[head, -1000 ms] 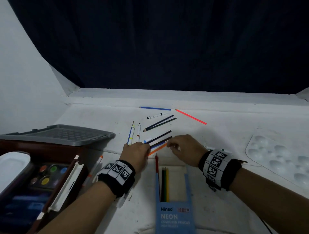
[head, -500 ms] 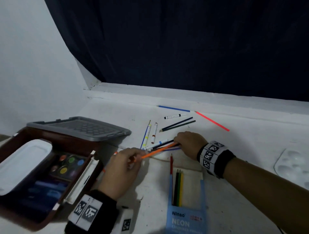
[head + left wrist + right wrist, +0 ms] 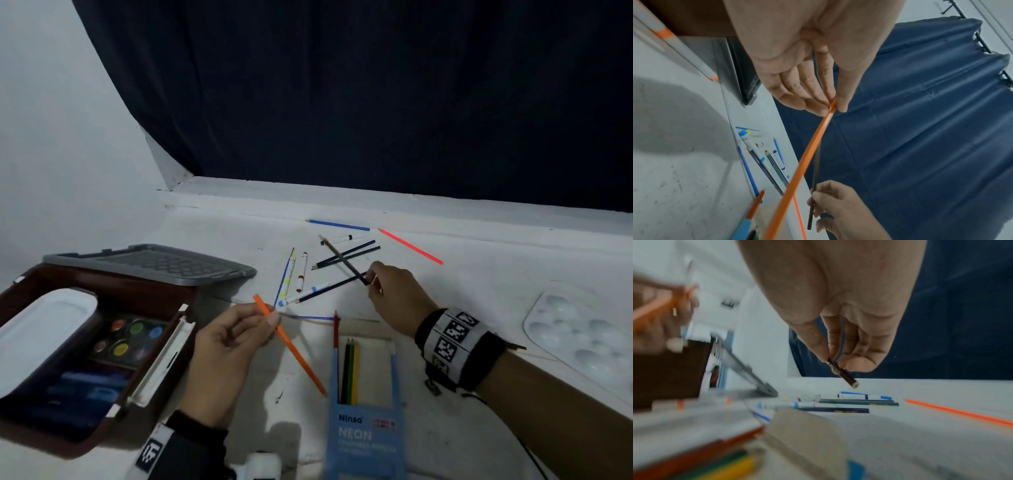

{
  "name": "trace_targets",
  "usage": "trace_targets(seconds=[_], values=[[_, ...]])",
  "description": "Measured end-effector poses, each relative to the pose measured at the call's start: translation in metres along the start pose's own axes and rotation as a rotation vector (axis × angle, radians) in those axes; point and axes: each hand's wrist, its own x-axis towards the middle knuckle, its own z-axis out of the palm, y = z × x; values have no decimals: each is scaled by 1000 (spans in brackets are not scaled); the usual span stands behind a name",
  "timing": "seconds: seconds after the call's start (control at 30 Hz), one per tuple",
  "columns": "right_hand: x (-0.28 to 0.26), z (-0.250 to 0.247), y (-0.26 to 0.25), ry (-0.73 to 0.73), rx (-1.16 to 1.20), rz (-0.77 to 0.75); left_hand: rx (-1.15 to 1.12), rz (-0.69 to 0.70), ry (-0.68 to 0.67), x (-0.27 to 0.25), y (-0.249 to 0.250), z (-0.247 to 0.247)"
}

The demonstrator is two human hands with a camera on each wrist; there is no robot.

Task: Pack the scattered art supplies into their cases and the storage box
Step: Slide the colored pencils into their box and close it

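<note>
Packing early: four pencils in pencil box (image 3: 364,431), left hand (image 3: 226,356) pinching orange pencil (image 3: 291,346), right hand (image 3: 397,298) pinching dark pencil (image 3: 344,260), loose pens (image 3: 301,274) remaining at 12 o'clock.

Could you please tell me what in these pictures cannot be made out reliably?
- Head view: the small print under NEON on the blue pencil box is blurred, and the bottom edge cuts the box off.
- Right wrist view: the left hand and brown case are motion-blurred.
- Left wrist view: the orange pencil tip is cut off below.
</note>
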Motion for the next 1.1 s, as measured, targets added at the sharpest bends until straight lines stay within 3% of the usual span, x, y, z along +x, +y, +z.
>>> trace_targets(seconds=[0.1, 0.2, 0.43, 0.63, 0.73, 0.93, 1.0, 1.1], values=[[-35, -7, -2, 6, 368, 136, 15, -5, -69, 1, -1, 12], [-68, -3, 0, -104, 535, 197, 58, 4, -149, 6, -4, 28], [-90, 14, 18, -158, 520, 289, 140, 56, -317, 26, -4, 67], [-87, 15, 20, -174, 468, 311, 297, 290, -422, 36, 7, 78], [-84, 16, 19, -180, 469, 333, 471, 456, -599, 40, 1, 82], [-73, 18, 28, -195, 429, 361, 914, 784, -1120, 50, -35, 84], [-71, 19, 28, -198, 434, 359, 1033, 826, -1209, 49, -42, 86], [-69, 22, 31, -174, 362, 344, 1134, 780, -1304, 45, -46, 87]])
